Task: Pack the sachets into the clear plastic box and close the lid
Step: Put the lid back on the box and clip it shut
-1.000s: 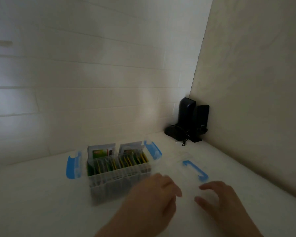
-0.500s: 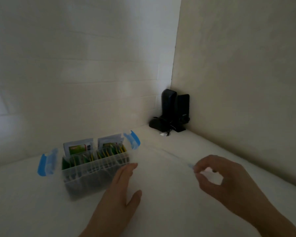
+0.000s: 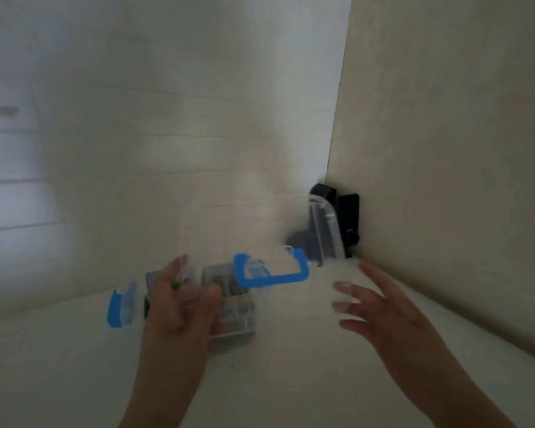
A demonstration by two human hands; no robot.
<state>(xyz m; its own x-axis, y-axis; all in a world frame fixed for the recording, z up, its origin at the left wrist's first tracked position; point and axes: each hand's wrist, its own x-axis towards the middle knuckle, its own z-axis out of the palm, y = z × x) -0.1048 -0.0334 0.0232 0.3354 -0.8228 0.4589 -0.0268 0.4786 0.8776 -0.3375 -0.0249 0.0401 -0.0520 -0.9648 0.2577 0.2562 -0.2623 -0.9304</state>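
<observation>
**A:** Fingers first. In the head view we see the left hand (image 3: 179, 307) with its fingers (image 3: 171, 273) curled at the near-left edge of the clear plastic lid with a blue carry handle (image 3: 269, 274), gripping it as far as the blur lets us judge. The right hand (image 3: 383, 316) has its fingers (image 3: 346, 287) spread and fairly straight, at the lid's right edge; whether they touch the plastic we cannot tell.

**B:** And the lid itself?

**A:** It is tilted up, raised over the table, its far rounded corner standing in front of the black device (image 3: 346, 223) in the corner of the walls. The handle lies flat across the lid's middle.

**B:** Where is the box?

**A:** The clear plastic box with blue side latches (image 3: 232, 322) stands on the pale table (image 3: 44, 366), behind and below the left hand, seen partly through the lid. Sachets with green print (image 3: 176, 284) stand upright inside it in rows; motion blur keeps us from counting them.

**B:** What can we count?

**A:** One box, one lid, one handle, two hands. One blue latch (image 3: 121, 307) hangs open on the box's left end; the other is hidden from us.
</observation>
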